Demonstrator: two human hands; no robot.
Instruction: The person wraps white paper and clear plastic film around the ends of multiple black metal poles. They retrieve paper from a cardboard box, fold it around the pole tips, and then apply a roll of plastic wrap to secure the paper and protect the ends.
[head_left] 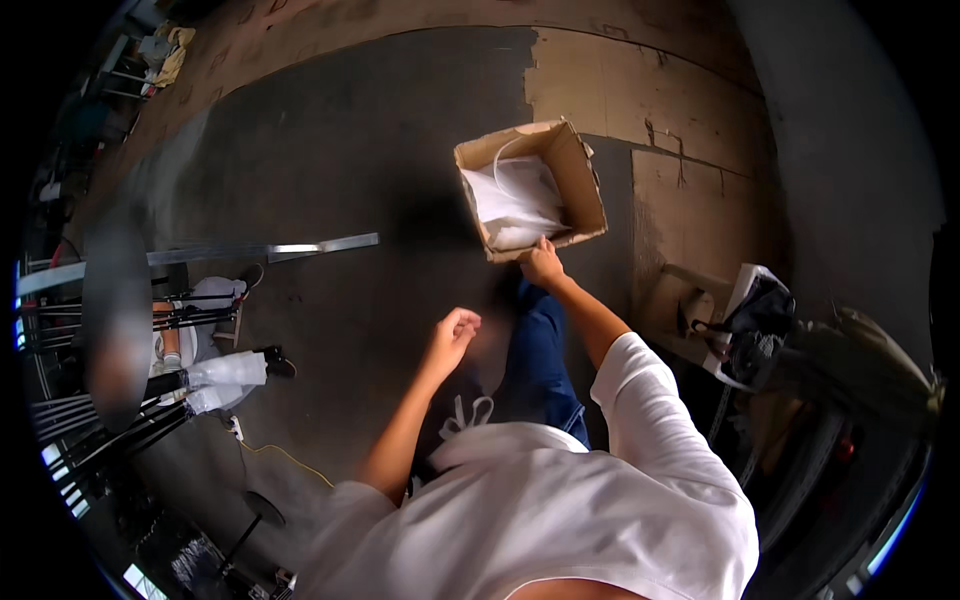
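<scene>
An open cardboard box [580,175] with worn edges hangs in front of me, tilted so its inside faces me. My right hand [543,264] grips its near wall, with fingers over the rim. Inside lies a crumpled white bag or sheet [520,195], and a thin white strip loops up from it. My left hand [453,338] is apart from the box, lower and to its left. Its fingers are loosely curled, with nothing visible in them.
Flattened cardboard [590,80] covers the floor ahead and right. A metal bar [320,246] juts in from the left, near wrapped black rods [225,370] and a seated person's legs [170,345]. A yellow cable [285,450] crosses the floor. Bags [765,310] stand at right.
</scene>
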